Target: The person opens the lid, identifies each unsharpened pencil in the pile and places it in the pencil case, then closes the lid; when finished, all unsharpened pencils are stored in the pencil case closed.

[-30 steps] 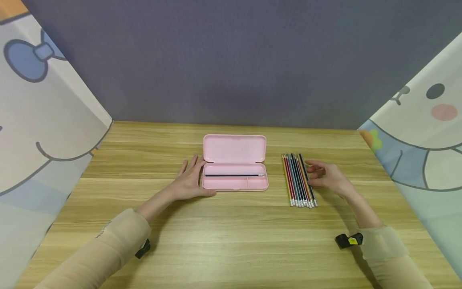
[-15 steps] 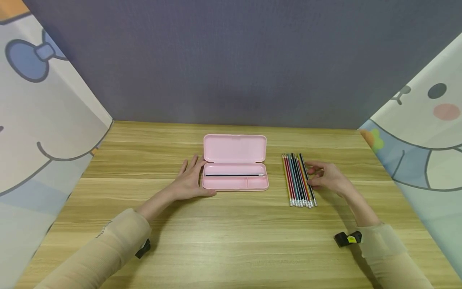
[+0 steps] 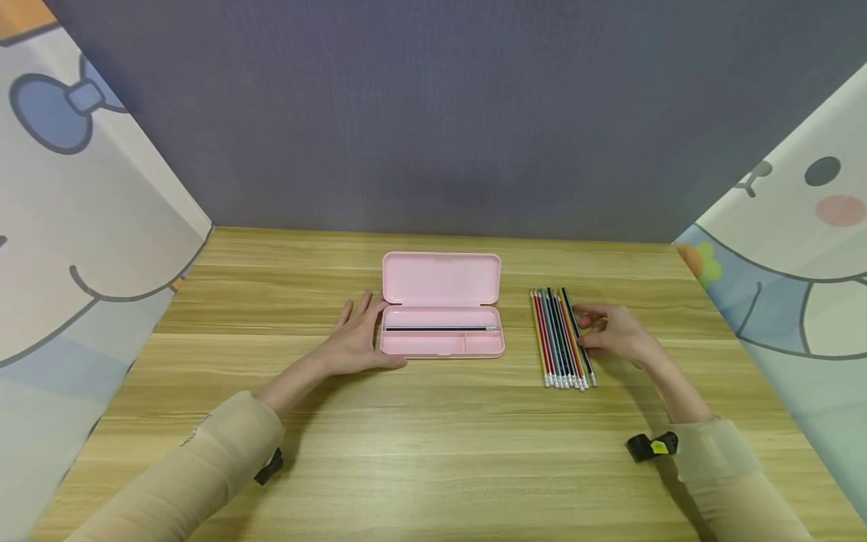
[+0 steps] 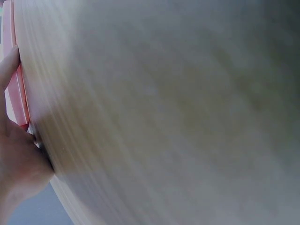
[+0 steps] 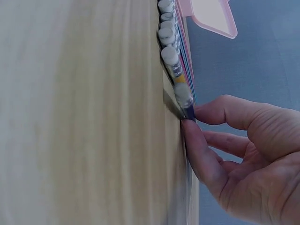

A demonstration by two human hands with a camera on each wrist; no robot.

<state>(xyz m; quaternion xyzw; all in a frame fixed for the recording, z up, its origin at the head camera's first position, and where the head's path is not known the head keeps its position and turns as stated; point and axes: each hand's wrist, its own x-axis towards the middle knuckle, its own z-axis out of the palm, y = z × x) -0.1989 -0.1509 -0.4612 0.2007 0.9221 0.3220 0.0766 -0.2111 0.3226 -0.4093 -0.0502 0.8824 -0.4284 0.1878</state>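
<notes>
A pink pencil case [image 3: 440, 278] lies with its lid folded back in the head view, a dark pencil [image 3: 440, 328] in its long back compartment. My left hand [image 3: 352, 342] spreads around the case's left end, thumb along the front edge and another finger near the back corner. To the right of the case, several pencils [image 3: 555, 339] lie side by side, white erasers toward me. My right hand [image 3: 616, 333] pinches the dark pencil [image 5: 188, 112] at the row's right edge between thumb and finger; that pencil still lies on the table.
The wooden table [image 3: 433, 452] ends at a dark grey panel [image 3: 433, 113] behind. Cartoon-printed sheets [image 3: 101, 188] stand at left and right. Between the case and the pencil row is a narrow strip of tabletop.
My right thumb and fingers have drawn slightly closer around the rightmost dark pencil. The left hand and the case have stayed in place.
</notes>
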